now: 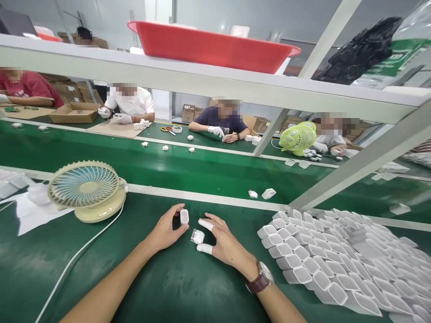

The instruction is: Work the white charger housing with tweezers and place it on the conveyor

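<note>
My left hand (169,228) grips a small white plastic housing (184,217) between thumb and fingers, its open end facing up toward me. Just to the right, a small white part (198,236) with a shiny grey edge sits on the green table (182,278). My right hand (222,237) is open around this part, thumb and index finger apart on either side of it. White finger covers are on that thumb and index finger, and a watch (262,277) is on the wrist. Whether the fingertips touch the part, I cannot tell.
Many white housings (323,264) stand packed together at right. A beige fan (89,188) with a white cord is at left. Beyond runs a green belt (208,175) carrying a white part (252,194) and a housing (268,194). Overhead, a shelf holds a red tray (212,47). Co-workers sit opposite.
</note>
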A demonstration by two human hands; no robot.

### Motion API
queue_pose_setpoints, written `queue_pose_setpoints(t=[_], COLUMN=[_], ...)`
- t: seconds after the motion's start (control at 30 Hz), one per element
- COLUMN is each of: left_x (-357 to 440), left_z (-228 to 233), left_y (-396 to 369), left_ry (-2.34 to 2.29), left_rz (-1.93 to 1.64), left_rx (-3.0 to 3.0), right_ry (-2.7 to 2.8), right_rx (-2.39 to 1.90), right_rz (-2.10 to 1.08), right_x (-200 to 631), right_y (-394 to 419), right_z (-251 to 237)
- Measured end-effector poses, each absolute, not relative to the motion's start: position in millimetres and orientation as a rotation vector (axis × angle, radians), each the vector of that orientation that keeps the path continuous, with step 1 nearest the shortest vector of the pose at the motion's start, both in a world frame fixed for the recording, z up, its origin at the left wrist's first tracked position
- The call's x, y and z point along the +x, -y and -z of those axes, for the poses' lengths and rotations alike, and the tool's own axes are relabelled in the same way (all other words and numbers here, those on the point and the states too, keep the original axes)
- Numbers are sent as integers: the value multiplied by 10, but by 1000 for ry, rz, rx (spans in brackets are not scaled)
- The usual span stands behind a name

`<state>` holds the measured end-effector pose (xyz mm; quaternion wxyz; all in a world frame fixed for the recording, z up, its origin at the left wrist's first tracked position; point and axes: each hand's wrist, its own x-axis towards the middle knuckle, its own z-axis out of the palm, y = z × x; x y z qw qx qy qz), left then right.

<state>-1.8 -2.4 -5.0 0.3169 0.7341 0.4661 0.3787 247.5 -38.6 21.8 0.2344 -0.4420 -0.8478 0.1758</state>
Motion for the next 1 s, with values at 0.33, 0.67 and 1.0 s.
queue_pose_setpoints(t=[0.33,0.67,1.0], left_x=[-28,-29,27], left_z=[71,35,-5], left_y=[10,57,163], left_ry=[-1259,-1048,-944], left_rz=[-955,-1044,-1043], left_rx=[1976,2214,2251], right_ry=[2336,2037,2085], right_rx=[-1222,-1068,-1016], right_rz=[-395,-471,-367], right_x=[2425,2380,2343], right_y=[474,495,572], right_z=[-263,-320,-346])
